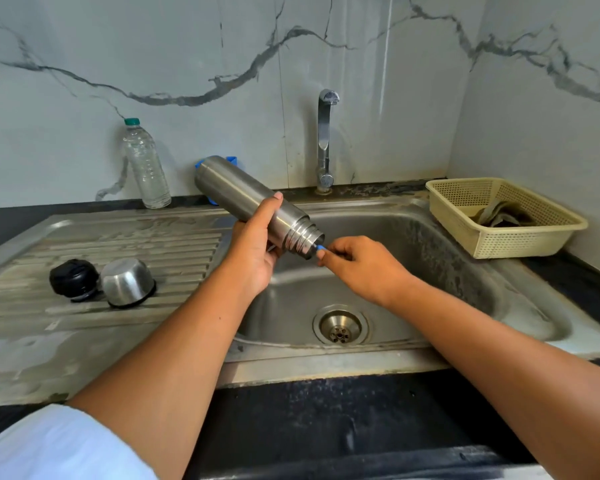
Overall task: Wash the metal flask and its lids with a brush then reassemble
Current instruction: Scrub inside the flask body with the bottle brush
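Our left hand (253, 244) grips the metal flask (229, 192); our right hand (361, 265) pinches the blue brush handle (321, 248) at its mouth. That slight pinch could slip, dropping it inside.

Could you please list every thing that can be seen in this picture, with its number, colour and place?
metal flask: one, silver, held tilted over the sink
brush: one, only a blue end shows, at the flask's mouth
black lid: one, black, on the drainboard
steel cup lid: one, silver, rim down beside the black lid
plastic bottle: one, clear with green cap, upright by the wall
blue object: one, blue, behind the flask, mostly hidden
tap: one, chrome, behind the sink
basket: one, cream, right of the sink
cloth: one, dark, inside the basket
left hand: one, grips the flask
right hand: one, pinches the brush end
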The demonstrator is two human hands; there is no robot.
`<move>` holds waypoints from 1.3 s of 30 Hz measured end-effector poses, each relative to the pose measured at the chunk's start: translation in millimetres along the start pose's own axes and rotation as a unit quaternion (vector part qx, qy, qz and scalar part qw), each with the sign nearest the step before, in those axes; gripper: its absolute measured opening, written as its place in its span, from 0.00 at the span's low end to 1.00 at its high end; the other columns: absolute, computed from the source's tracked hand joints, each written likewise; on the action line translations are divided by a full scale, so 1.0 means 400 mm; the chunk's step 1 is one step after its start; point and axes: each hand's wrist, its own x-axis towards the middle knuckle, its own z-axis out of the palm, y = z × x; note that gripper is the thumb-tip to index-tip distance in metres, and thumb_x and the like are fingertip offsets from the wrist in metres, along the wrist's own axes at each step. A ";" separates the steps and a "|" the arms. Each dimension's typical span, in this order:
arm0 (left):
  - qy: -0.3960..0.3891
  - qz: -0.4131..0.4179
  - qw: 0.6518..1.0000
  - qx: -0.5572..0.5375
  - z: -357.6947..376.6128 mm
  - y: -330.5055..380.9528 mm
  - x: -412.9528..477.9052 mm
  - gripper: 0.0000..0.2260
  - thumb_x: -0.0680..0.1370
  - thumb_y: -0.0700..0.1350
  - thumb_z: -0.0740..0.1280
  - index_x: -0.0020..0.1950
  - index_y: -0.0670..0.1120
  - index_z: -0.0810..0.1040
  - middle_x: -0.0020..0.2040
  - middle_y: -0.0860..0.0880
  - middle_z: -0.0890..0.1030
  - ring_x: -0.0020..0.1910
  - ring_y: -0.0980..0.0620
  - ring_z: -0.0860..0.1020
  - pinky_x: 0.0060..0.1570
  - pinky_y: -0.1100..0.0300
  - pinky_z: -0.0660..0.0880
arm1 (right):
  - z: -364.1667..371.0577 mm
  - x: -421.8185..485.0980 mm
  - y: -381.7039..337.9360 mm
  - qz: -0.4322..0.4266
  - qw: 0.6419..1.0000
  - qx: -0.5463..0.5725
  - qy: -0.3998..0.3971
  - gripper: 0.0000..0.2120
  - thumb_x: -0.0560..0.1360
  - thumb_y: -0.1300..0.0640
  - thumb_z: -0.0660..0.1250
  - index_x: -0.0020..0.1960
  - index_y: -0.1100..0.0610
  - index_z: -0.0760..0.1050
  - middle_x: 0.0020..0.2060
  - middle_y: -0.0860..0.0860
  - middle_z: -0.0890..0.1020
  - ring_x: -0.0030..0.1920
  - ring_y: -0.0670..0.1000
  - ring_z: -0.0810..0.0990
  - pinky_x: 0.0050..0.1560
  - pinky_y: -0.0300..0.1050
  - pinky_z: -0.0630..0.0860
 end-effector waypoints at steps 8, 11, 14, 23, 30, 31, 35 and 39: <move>-0.015 0.004 1.000 -0.007 0.015 0.005 -0.006 0.23 0.77 0.48 0.75 0.70 0.44 0.74 0.63 0.42 0.83 0.58 0.47 0.83 0.43 0.56 0.82 | -0.024 0.014 0.011 0.007 0.995 0.086 -0.042 0.14 0.83 0.46 0.64 0.49 0.53 0.83 0.29 0.47 0.71 0.28 0.46 0.67 0.30 0.40 0.63; -0.031 -0.005 0.999 -0.032 0.016 0.009 -0.007 0.23 0.78 0.48 0.74 0.70 0.43 0.74 0.62 0.42 0.83 0.57 0.47 0.83 0.43 0.56 0.82 | -0.035 0.010 0.005 0.131 0.924 0.324 -0.155 0.16 0.84 0.46 0.60 0.52 0.56 0.80 0.29 0.46 0.63 0.26 0.44 0.57 0.25 0.37 0.53; -0.042 -0.010 0.998 -0.051 0.015 0.012 -0.010 0.21 0.78 0.48 0.72 0.69 0.43 0.74 0.59 0.42 0.84 0.57 0.47 0.83 0.46 0.55 0.82 | -0.042 0.008 0.003 0.179 0.860 0.424 -0.219 0.16 0.85 0.46 0.59 0.52 0.56 0.79 0.30 0.46 0.60 0.26 0.43 0.54 0.24 0.36 0.50; -0.048 -0.003 0.995 -0.090 0.015 0.017 -0.004 0.25 0.78 0.45 0.74 0.72 0.44 0.72 0.64 0.41 0.83 0.62 0.44 0.83 0.56 0.51 0.83 | -0.032 0.032 0.027 -0.041 0.998 0.036 0.033 0.07 0.80 0.45 0.68 0.50 0.46 0.84 0.30 0.48 0.76 0.32 0.46 0.73 0.37 0.45 0.73; -0.034 -0.003 0.996 -0.084 0.011 0.015 -0.001 0.27 0.76 0.45 0.75 0.73 0.44 0.71 0.64 0.41 0.83 0.61 0.44 0.83 0.54 0.51 0.84 | -0.035 0.031 0.018 -0.013 0.992 0.126 -0.015 0.14 0.81 0.46 0.67 0.49 0.54 0.85 0.30 0.51 0.71 0.29 0.47 0.65 0.32 0.42 0.65; -0.034 -0.001 0.996 -0.078 0.012 0.015 -0.001 0.26 0.77 0.46 0.75 0.73 0.44 0.71 0.64 0.41 0.83 0.61 0.44 0.83 0.53 0.51 0.84 | -0.035 0.028 0.016 0.010 0.982 0.182 -0.042 0.15 0.82 0.46 0.65 0.50 0.56 0.85 0.29 0.50 0.69 0.28 0.47 0.63 0.30 0.41 0.62; -0.042 -0.001 0.997 -0.070 0.019 0.015 -0.006 0.24 0.78 0.47 0.74 0.72 0.44 0.72 0.65 0.41 0.82 0.63 0.45 0.82 0.52 0.53 0.83 | -0.043 0.022 0.012 0.056 0.951 0.278 -0.123 0.19 0.84 0.45 0.61 0.53 0.59 0.82 0.27 0.46 0.66 0.27 0.45 0.59 0.26 0.38 0.56; -0.042 -0.001 0.997 -0.070 0.017 0.016 -0.007 0.25 0.77 0.47 0.74 0.72 0.44 0.72 0.64 0.41 0.82 0.62 0.45 0.82 0.49 0.54 0.84 | -0.044 0.025 0.016 0.046 0.959 0.260 -0.106 0.17 0.84 0.46 0.62 0.53 0.57 0.83 0.28 0.46 0.67 0.27 0.44 0.61 0.27 0.37 0.58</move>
